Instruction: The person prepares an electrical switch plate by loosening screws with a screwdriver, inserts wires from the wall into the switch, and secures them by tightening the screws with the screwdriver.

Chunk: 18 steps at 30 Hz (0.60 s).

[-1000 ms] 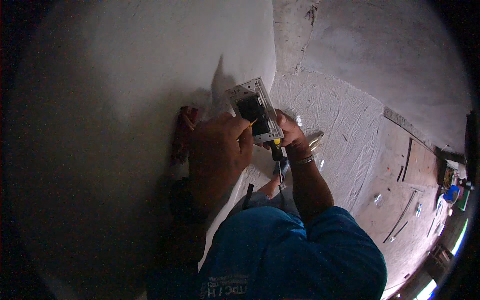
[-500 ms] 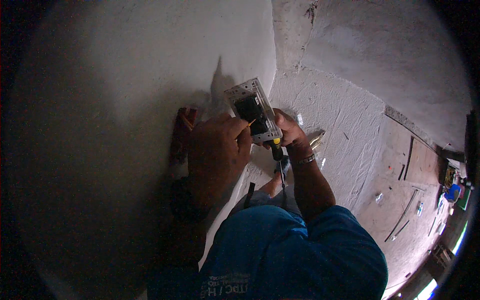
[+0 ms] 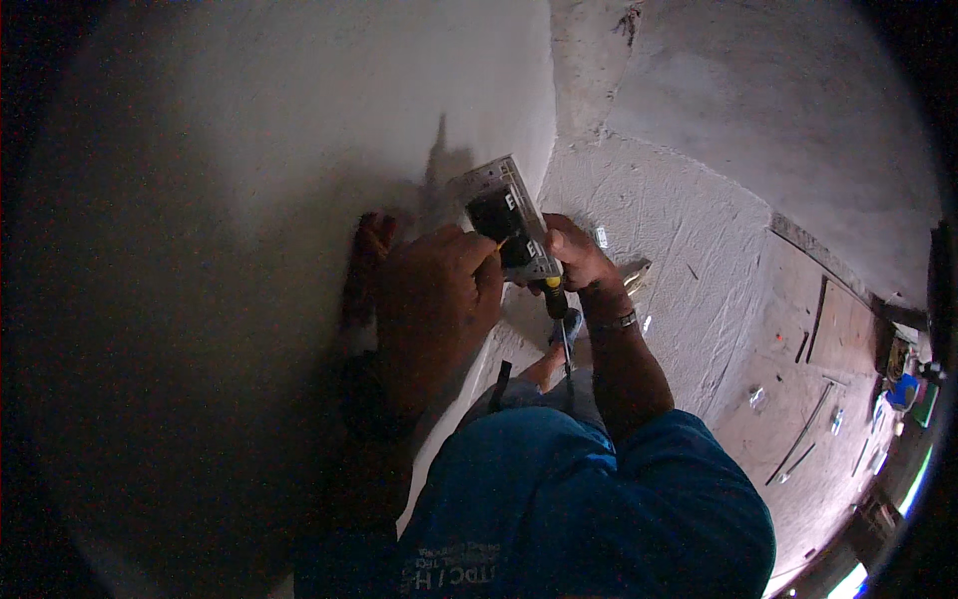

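Note:
My right hand point(image 3: 581, 255) grips a pale rectangular electrical wall plate point(image 3: 487, 178) by its right edge, with the back, carrying black modules, turned toward me. Under the plate, the same hand also holds a screwdriver point(image 3: 555, 299) with a black and yellow handle, its shaft pointing down toward my body. My left hand point(image 3: 439, 299) is closed in a pinch at the plate's left side. From its fingertips a short yellow-orange wire end point(image 3: 502, 244) reaches the lower black module. Whether it sits inside a terminal cannot be made out.
Behind my left hand a dark red wall box point(image 3: 367, 262) shows in the shaded plaster wall point(image 3: 249, 180). A small golden object point(image 3: 636, 277) lies on the rough pale floor beyond my right wrist. Thin rods point(image 3: 803, 434), small packets and a blue item point(image 3: 903, 391) lie farther right.
The plate has tilted slightly in my right hand, showing its back modules at a somewhat different angle. My left hand has stayed nearly in place, with less of the wire showing.

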Available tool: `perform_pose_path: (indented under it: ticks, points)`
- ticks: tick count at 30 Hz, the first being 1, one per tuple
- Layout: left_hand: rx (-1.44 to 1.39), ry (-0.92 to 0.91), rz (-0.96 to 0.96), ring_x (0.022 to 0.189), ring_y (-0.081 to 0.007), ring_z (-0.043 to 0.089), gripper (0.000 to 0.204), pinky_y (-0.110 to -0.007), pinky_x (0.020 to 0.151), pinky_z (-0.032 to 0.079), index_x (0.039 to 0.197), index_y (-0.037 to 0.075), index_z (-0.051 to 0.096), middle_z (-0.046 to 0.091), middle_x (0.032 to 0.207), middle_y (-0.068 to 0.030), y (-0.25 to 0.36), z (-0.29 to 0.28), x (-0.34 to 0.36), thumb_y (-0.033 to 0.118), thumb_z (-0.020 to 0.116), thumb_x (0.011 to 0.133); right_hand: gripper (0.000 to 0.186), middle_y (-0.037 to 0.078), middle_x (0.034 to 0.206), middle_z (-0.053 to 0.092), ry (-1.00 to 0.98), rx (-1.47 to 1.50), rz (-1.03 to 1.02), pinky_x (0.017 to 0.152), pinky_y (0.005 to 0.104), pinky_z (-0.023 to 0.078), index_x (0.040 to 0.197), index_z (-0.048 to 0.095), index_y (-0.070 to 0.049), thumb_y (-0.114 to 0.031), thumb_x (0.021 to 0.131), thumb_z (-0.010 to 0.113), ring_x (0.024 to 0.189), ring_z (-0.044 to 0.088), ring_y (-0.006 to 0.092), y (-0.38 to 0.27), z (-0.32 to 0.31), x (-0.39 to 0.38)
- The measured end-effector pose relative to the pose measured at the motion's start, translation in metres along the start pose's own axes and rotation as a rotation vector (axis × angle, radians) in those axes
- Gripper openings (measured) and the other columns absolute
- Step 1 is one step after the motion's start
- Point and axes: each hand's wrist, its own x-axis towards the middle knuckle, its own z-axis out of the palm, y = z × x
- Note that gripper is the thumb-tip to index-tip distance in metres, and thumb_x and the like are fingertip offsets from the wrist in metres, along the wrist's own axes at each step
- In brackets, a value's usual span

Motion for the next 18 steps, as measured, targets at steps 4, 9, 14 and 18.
perform_pose_path:
  ticks: [4, 9, 14, 18]
  points:
    - [-0.017, 0.013, -0.006, 0.068, -0.0306, 0.061, 0.006, -0.04, 0.061, 0.047, 0.077, 0.002, 0.062, 0.06, 0.071, -0.0145, -0.001, -0.003, -0.003, 0.008, 0.06, 0.079, 0.09, 0.012, 0.098, 0.063, 0.088, -0.229, -0.09, 0.08, 0.0311, 0.046, 0.116, 0.055, 0.004, -0.072, 0.067, 0.059, 0.088, 0.059, 0.0173, 0.001, 0.0, 0.002]
    - [-0.07, 0.048, 0.029, 0.069, -0.0326, 0.06, 0.006, -0.042, 0.061, 0.045, 0.075, 0.002, 0.06, 0.059, 0.072, -0.0154, -0.009, 0.002, -0.008, 0.006, 0.059, 0.079, 0.098, 0.015, 0.102, 0.063, 0.125, -0.339, -0.043, 0.083, 0.0332, 0.045, 0.122, 0.052, 0.004, -0.073, 0.064, 0.062, 0.092, 0.058, 0.0194, -0.012, 0.002, -0.008]
    - [-0.162, -0.026, 0.087, 0.067, -0.0337, 0.057, 0.005, -0.044, 0.062, 0.043, 0.075, 0.003, 0.06, 0.057, 0.071, -0.0152, -0.015, 0.001, -0.005, 0.007, 0.06, 0.078, 0.101, 0.015, 0.104, 0.063, 0.141, -0.458, 0.036, 0.084, 0.0348, 0.045, 0.126, 0.05, 0.002, -0.076, 0.063, 0.06, 0.095, 0.058, 0.0206, -0.025, 0.003, -0.022]
    - [0.005, 0.061, 0.162, 0.065, -0.0338, 0.056, 0.003, -0.044, 0.06, 0.042, 0.075, 0.003, 0.06, 0.055, 0.068, -0.0148, -0.009, 0.004, -0.006, 0.005, 0.06, 0.077, 0.094, 0.016, 0.104, 0.064, 0.156, -0.446, 0.123, 0.082, 0.0345, 0.047, 0.129, 0.047, 0.001, -0.07, 0.068, 0.062, 0.095, 0.059, 0.0196, -0.033, 0.008, -0.021]
